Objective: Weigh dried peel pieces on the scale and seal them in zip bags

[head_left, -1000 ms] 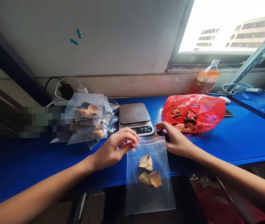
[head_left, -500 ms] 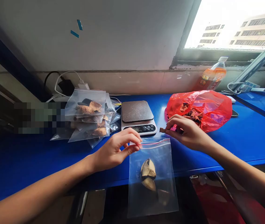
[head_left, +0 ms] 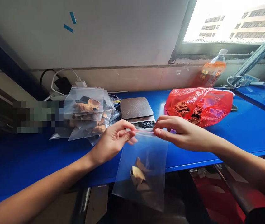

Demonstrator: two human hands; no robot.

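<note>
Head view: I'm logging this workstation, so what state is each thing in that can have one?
Zip bag, hanging, pinched at its top; seal unclear
Left hand, grip closed on the zip bag
Right hand, grip closed on the zip bag
Red bag, open, dried pieces showing
Stacked bags, piled up, partly overlapping
Bottle, capped
Scale, readout too small to read

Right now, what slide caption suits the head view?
Left hand and right hand pinch the top of a zip bag of dried pieces, near a scale and red bag.
</note>
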